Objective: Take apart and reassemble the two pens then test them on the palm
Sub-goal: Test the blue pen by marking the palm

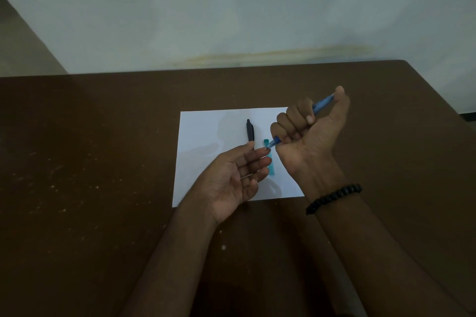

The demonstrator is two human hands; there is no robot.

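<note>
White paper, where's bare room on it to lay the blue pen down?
The white paper is bare along its left side, left of the black pen. Its right half is crowded: the teal piece and both hands hover there.

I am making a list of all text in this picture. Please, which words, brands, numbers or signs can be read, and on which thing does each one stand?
None can be read.
White paper: blank where visible.
Blue pen in the right hand: no print discernible.
Black pen: too dark and small to tell.
Teal piece: no marking visible.
</note>
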